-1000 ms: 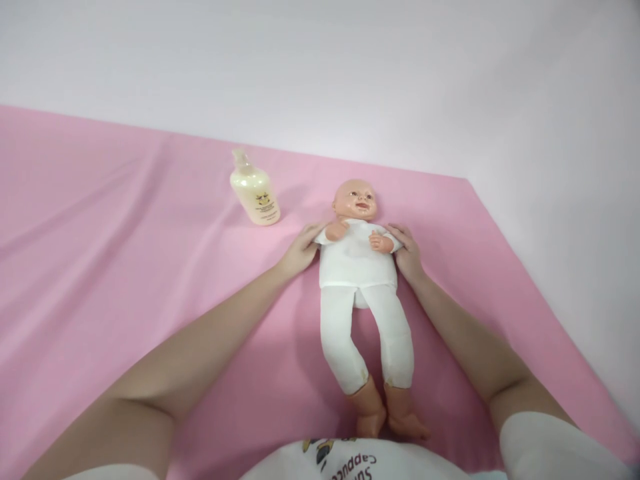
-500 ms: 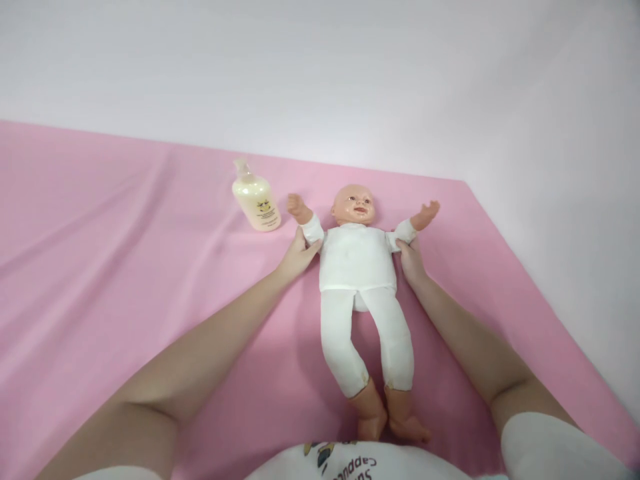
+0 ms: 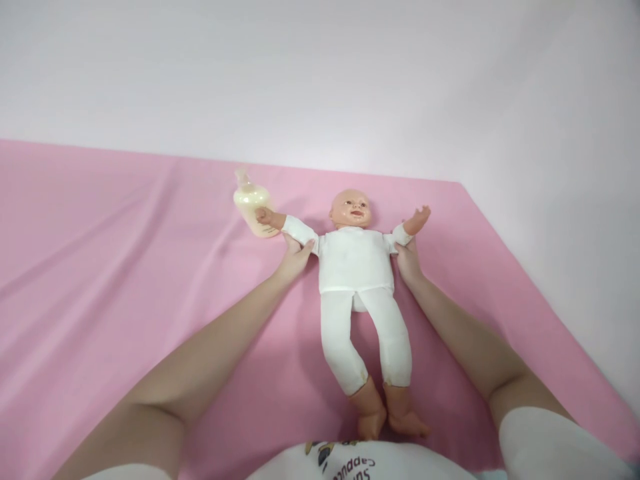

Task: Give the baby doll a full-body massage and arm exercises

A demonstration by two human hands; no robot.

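A baby doll (image 3: 356,260) in a white top and white trousers lies on its back, its head away from me and its bare feet close to my shirt. My left hand (image 3: 297,256) is closed round the doll's arm on the left, thumb on top of the sleeve. Round the other arm, near the elbow, my right hand (image 3: 408,259) is closed, with its fingers partly hidden behind the sleeve. The doll's left-side hand overlaps a pale yellow pump bottle (image 3: 250,198) in view, covering part of its label.
Pink cloth (image 3: 125,267) with several creases covers the surface under the doll. Its far edge and right edge meet a white background (image 3: 320,80). The bottle stands left of the doll's head.
The doll's arm in my left hand has swung outward to the left and lower, now in front of the bottle. The other arm has shifted only slightly. The view has tilted a little.
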